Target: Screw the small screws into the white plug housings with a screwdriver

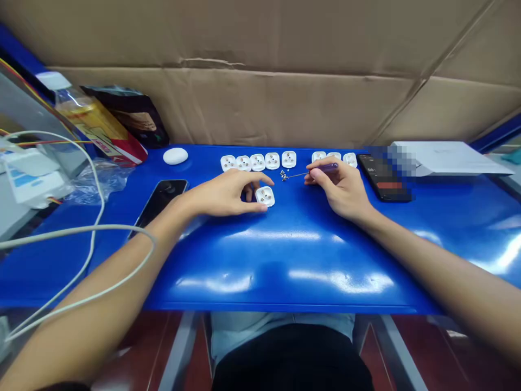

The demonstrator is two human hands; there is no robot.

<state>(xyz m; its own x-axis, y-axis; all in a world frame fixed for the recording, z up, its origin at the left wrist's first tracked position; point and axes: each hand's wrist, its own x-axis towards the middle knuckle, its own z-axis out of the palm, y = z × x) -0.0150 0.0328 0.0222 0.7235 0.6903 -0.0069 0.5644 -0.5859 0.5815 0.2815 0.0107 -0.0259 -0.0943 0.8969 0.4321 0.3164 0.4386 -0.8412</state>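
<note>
My left hand (222,193) rests on the blue table (285,260), its thumb and fingertips around a white square plug body (265,196) with small metal contacts in its face. My right hand (340,187) pinches a small screwdriver (313,172) with a purple handle and a thin shaft. The shaft's tip points left, close to a small cluster of metal screws (283,175). Several matching white plug bodies (272,161) stand in a row just beyond my hands, and more (334,157) lie behind my right hand.
A black smartphone (159,201) lies left of my left hand, and another phone (382,178) lies right of my right hand. A pale cable (93,231) loops across my left forearm. A white box (443,158), clear plastic bag (100,182) and cardboard backing (244,103) surround the table.
</note>
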